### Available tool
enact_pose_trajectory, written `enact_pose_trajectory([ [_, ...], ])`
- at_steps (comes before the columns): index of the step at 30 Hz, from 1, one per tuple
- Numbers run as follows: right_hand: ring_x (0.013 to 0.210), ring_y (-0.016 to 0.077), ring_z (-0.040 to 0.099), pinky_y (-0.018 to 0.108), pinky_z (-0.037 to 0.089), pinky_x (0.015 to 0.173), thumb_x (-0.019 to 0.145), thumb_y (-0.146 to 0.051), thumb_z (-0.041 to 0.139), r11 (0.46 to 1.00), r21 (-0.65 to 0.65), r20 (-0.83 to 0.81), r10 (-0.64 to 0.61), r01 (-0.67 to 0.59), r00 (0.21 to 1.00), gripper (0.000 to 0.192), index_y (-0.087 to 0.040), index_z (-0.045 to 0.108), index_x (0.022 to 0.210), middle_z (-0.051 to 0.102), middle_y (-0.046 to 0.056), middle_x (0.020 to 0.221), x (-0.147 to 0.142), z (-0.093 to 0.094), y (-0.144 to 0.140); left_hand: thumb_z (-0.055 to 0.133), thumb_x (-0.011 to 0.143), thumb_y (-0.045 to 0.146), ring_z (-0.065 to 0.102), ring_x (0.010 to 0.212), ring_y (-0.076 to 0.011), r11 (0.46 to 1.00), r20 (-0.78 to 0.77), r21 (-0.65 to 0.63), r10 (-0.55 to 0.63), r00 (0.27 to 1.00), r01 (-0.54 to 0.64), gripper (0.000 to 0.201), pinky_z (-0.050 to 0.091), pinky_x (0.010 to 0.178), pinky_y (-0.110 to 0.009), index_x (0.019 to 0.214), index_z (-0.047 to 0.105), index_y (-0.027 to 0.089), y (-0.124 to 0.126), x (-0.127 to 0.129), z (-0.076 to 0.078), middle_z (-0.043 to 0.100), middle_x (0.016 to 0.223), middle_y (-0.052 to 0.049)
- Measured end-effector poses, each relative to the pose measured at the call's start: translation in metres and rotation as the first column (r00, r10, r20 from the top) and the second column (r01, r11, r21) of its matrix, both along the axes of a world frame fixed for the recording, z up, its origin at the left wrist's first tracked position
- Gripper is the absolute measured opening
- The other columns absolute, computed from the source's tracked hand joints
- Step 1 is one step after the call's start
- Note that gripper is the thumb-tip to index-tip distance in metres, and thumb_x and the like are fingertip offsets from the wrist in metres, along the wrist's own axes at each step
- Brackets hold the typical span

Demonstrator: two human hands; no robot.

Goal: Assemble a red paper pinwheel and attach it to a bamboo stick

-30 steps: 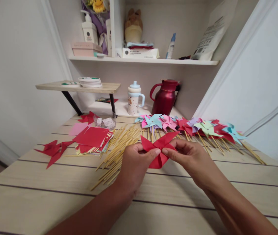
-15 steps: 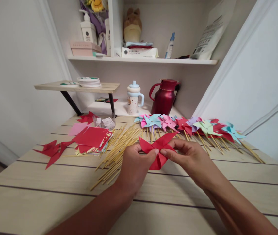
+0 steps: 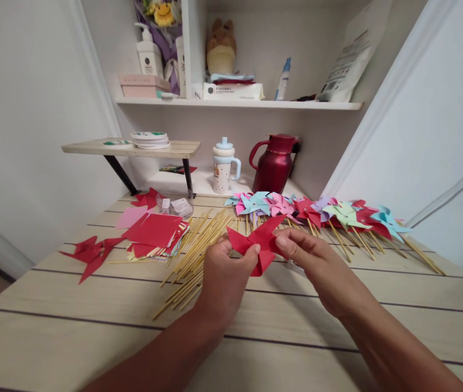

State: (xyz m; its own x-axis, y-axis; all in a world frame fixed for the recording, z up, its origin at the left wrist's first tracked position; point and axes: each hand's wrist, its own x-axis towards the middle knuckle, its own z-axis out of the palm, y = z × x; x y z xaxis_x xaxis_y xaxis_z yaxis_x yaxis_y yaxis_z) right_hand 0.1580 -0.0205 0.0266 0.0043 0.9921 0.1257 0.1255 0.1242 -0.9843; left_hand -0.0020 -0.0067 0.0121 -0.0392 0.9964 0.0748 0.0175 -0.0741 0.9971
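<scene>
Head view. Both hands work a red paper pinwheel head [image 3: 260,245] held just above the wooden table [image 3: 92,326], near its middle and a little toward the near edge. The left hand [image 3: 223,275] closes thumb and fingers on the left side of the folded paper, the thumb lying across its centre. The right hand [image 3: 316,267] pinches the right-hand vanes between thumb and forefinger. The paper shows folded, pointed vanes drawn toward the centre; no stick is attached to it, and whether the centre is pinned cannot be told.

Just left of the hands, a loose heap of bamboo sticks [image 3: 198,245] fans from the table's middle toward the near edge. Farther left lies a stack of coloured paper squares [image 3: 153,234] with a red sheet on top, and beyond it, toward the left edge, cut red paper pieces [image 3: 88,251] lie flat. A small clear packet [image 3: 178,206] sits behind the stack.

Along the far edge and toward the right, a row of finished pinwheels on sticks [image 3: 316,213] lies side by side in blue, pink, red, purple and green. Judged from this layout, many pinwheels are complete, the one in hand is shaped but unmounted, and plenty of sticks and paper remain.

Behind the table stand a spotted sippy cup [image 3: 223,166] and a dark red thermos jug [image 3: 275,162]; a wall shelf [image 3: 239,102] above carries bottles, boxes and a plush toy.
</scene>
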Motion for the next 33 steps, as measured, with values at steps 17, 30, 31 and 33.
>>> enact_pose_trajectory([
  [17,0.077,0.0176,0.060,0.030,0.047,0.074,0.079,-0.043,0.074,0.998,0.001,0.110,0.069,-0.069,0.992,0.023,-0.021,0.071,0.073,0.067,0.000,0.078,0.004,-0.002,0.001,0.075,0.074,0.029,0.071,0.075,-0.0203,0.994,0.177,-0.076,-0.064,0.982,0.078,0.016,0.055,0.067,-0.027,0.081,0.076,0.015,-0.003,0.006,-0.007,0.078,0.083,-0.007],
  [30,0.073,0.0182,0.057,0.032,0.045,0.070,0.081,-0.046,0.070,1.000,0.011,0.216,0.006,-0.009,0.976,0.027,-0.020,0.068,0.075,0.065,0.002,0.076,0.011,-0.003,0.002,0.080,0.068,0.025,0.074,0.077,-0.0217,0.977,0.226,-0.091,-0.169,0.959,0.193,0.024,0.057,0.071,-0.030,0.089,0.077,0.014,0.001,-0.001,0.004,0.079,0.088,-0.010],
  [31,0.072,0.0179,0.056,0.032,0.044,0.070,0.081,-0.046,0.070,1.000,0.015,0.224,0.007,-0.011,0.975,0.027,-0.020,0.068,0.074,0.064,0.002,0.075,0.011,-0.003,0.002,0.081,0.067,0.025,0.073,0.075,-0.0209,0.977,0.234,-0.101,-0.162,0.959,0.189,0.024,0.057,0.070,-0.029,0.088,0.077,0.014,0.000,-0.001,0.005,0.079,0.087,-0.010],
  [33,0.071,0.0175,0.055,0.031,0.043,0.069,0.081,-0.045,0.069,1.000,0.025,0.239,0.010,-0.017,0.971,0.027,-0.020,0.067,0.072,0.063,0.001,0.074,0.010,-0.003,0.003,0.081,0.067,0.025,0.073,0.074,-0.0198,0.976,0.242,-0.110,-0.157,0.957,0.188,0.024,0.056,0.069,-0.028,0.087,0.078,0.014,0.000,-0.001,0.006,0.079,0.085,-0.009],
])
